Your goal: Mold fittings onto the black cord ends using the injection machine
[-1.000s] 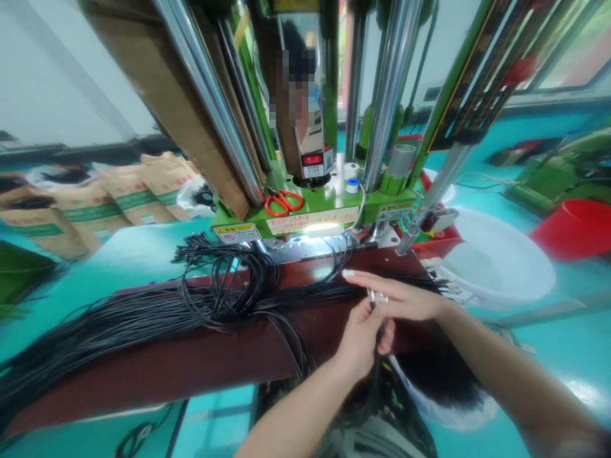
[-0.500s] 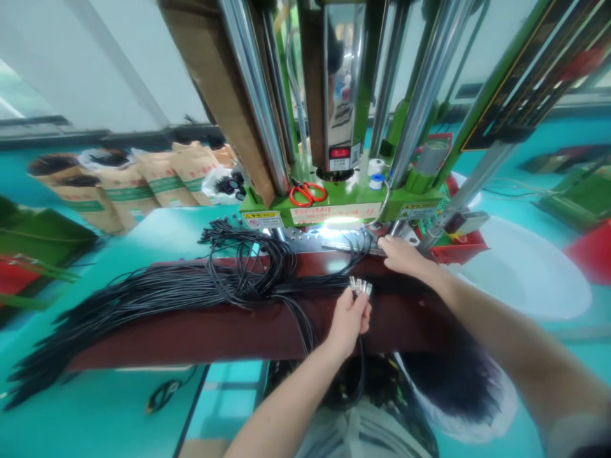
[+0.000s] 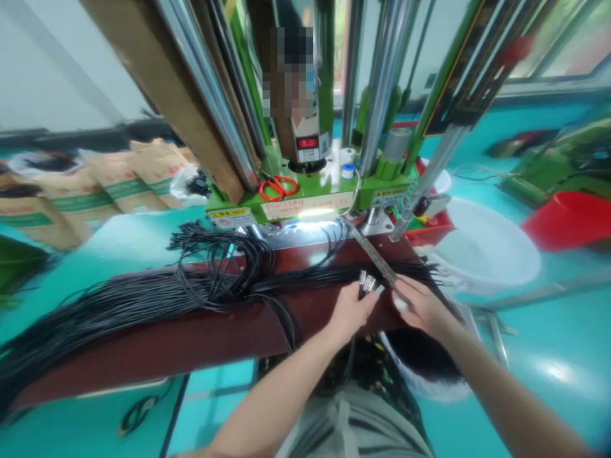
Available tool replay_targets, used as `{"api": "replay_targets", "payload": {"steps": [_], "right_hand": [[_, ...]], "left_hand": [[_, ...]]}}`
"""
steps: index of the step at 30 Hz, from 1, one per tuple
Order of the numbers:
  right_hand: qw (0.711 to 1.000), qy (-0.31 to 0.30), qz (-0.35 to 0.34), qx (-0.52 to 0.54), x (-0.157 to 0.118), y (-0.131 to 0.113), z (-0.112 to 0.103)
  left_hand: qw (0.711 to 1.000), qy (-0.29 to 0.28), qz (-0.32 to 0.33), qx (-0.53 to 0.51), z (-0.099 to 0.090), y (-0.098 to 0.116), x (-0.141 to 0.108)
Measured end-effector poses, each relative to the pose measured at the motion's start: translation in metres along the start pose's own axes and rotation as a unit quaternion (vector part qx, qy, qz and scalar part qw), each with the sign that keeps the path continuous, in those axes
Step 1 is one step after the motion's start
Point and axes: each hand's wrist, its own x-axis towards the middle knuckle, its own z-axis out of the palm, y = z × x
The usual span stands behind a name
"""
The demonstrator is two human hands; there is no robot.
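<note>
Several metal-tipped cable ends (image 3: pixel 367 284) stand up out of the left hand (image 3: pixel 351 312), which is closed around the black leads just below the tips. That grip bunches the tips side by side and keeps them clear of the loose wires, just above the near edge of a dark red board (image 3: pixel 143 343). From there the leads drop out of the fist and hang down towards the person's striped apron (image 3: pixel 358 426).

The right hand (image 3: pixel 422 306) is close beside the left, its fingers (image 3: pixel 401 304) curled around the lower end of a slim steel strip (image 3: pixel 375 256). The strip slants up across the board towards the front of the press, and the tilt seems to come from being held at one end only. Blur hides how firm that hold is.

A long bundle of black cables (image 3: pixel 143 298) lies along the board, with a looser coil (image 3: pixel 219 267) heaped at the middle, so the whole batch sits within easy reach. Behind it stands a green moulding press (image 3: pixel 310 207) with chrome columns (image 3: pixel 386 83), and red-handled scissors (image 3: pixel 279 187) lie on its bed. A white basin (image 3: pixel 482 245) sits to the right and a red tub (image 3: pixel 568 219) at the far right edge, while kraft paper sacks (image 3: pixel 124 175) line the upper left.
</note>
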Motion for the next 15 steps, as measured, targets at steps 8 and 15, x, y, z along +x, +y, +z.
{"api": "replay_targets", "payload": {"steps": [8, 15], "right_hand": [[0.995, 0.032, -0.057, 0.073, -0.001, 0.014, 0.007], [0.998, 0.036, -0.049, 0.034, -0.002, 0.016, 0.006]], "left_hand": [[0.999, -0.022, -0.027, 0.034, 0.016, 0.001, 0.005], [0.998, -0.026, -0.038, 0.032, 0.013, -0.001, 0.005]]}}
